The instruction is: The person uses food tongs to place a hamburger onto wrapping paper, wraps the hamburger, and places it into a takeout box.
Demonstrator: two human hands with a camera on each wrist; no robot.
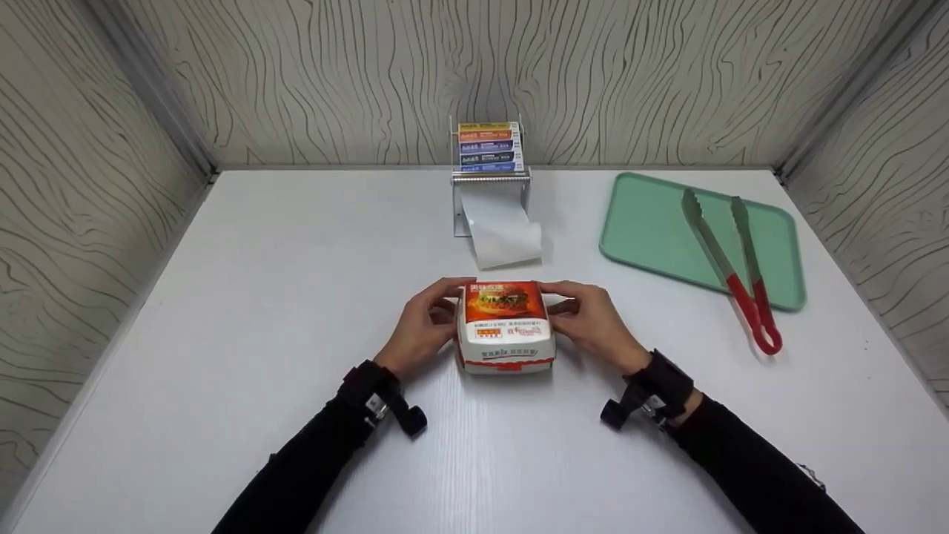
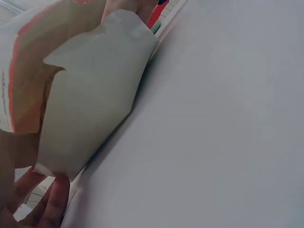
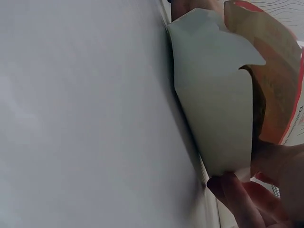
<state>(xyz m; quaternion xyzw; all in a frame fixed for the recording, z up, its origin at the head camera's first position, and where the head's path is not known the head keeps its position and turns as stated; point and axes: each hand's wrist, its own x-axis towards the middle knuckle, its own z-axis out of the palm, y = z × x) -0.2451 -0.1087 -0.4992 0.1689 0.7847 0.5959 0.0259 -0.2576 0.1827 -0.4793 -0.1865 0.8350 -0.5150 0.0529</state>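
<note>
A cardboard burger box (image 1: 507, 334) with an orange burger picture and red trim sits on the white table, in the middle of the head view. The left hand (image 1: 422, 330) holds its left side, index finger along the top back edge. On the opposite side the right hand (image 1: 593, 326) grips the box in much the same way. Both wrist views show the plain white base (image 2: 95, 99) close up, with a gap between it and the lid (image 3: 280, 90). Fingers of each hand curl round the far corners. What lies inside the box is mostly hidden.
Behind the box stands a metal dispenser (image 1: 491, 178) with a stack of colourful labels and a white strip (image 1: 504, 241) hanging forward. To the right, red-handled tongs (image 1: 749, 297) lie across a green tray (image 1: 645, 222), handles over its front edge. Patterned walls enclose the white table (image 1: 296, 259).
</note>
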